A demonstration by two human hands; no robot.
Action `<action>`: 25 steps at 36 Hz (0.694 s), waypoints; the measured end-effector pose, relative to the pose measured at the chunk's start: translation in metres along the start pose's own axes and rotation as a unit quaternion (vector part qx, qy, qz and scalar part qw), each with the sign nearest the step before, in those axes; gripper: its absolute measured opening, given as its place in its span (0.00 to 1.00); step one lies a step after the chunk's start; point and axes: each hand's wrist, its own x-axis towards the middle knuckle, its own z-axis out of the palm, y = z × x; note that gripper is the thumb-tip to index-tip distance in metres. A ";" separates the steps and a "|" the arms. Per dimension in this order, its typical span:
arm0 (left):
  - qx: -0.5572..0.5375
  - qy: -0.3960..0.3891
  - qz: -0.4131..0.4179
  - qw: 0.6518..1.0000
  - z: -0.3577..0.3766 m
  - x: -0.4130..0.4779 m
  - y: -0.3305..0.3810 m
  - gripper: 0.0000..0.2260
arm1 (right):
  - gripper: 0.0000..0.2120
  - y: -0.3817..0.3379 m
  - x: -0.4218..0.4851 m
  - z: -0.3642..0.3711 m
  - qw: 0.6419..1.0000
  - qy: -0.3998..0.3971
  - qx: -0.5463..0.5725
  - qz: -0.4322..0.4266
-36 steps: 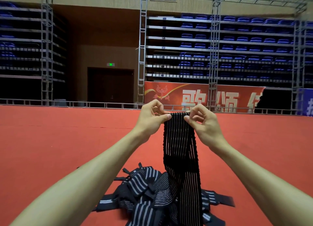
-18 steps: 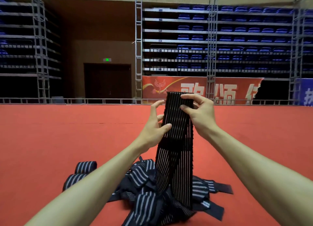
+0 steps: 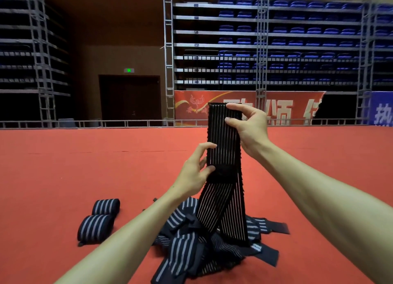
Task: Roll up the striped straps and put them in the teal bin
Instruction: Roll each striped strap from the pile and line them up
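we hold one striped strap upright above the pile: our right grip pinches its top end and our left grip clamps it midway, so it hangs taut for rolling. the teal bin is out of view.

- Red carpet floor, wide and flat.
- Low metal railing at its far edge.
- Dark door under a green sign.
- Tiers of blue seats behind grey truss columns.
- Red banner below the seats.
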 end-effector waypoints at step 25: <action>0.039 -0.095 -0.005 0.995 0.007 0.009 0.001 0.29 | 0.16 -0.033 0.035 -0.005 0.997 0.036 0.068 -0.002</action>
